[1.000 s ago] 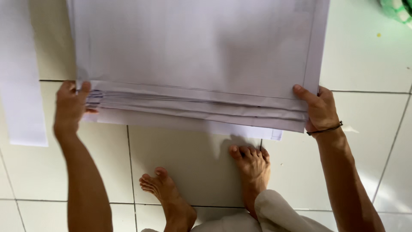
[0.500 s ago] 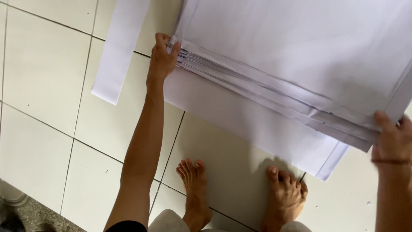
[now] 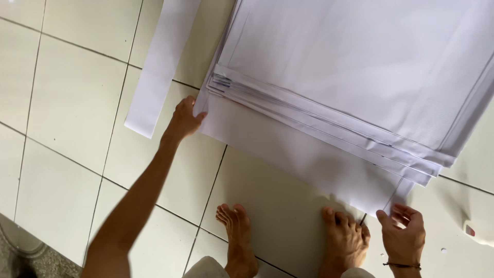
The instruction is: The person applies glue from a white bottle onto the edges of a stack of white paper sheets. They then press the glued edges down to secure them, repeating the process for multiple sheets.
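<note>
A stack of large white paper sheets (image 3: 355,77) lies on the tiled floor, its near edges fanned out in steps. The bottom sheet (image 3: 293,154) sticks out toward me. My left hand (image 3: 184,119) pinches that sheet's near left corner. My right hand (image 3: 404,234), with a dark band on the wrist, pinches its near right corner, just right of my right foot.
A long white paper strip (image 3: 162,64) lies on the floor left of the stack. My bare feet (image 3: 237,231) stand on the pale tiles just below the sheet. A small white object with a red mark (image 3: 478,232) sits at the right edge.
Both hands have come off the stack's edges and moved toward me, now holding the corners of the bottom sheet. The view has shifted so the stack lies further right.
</note>
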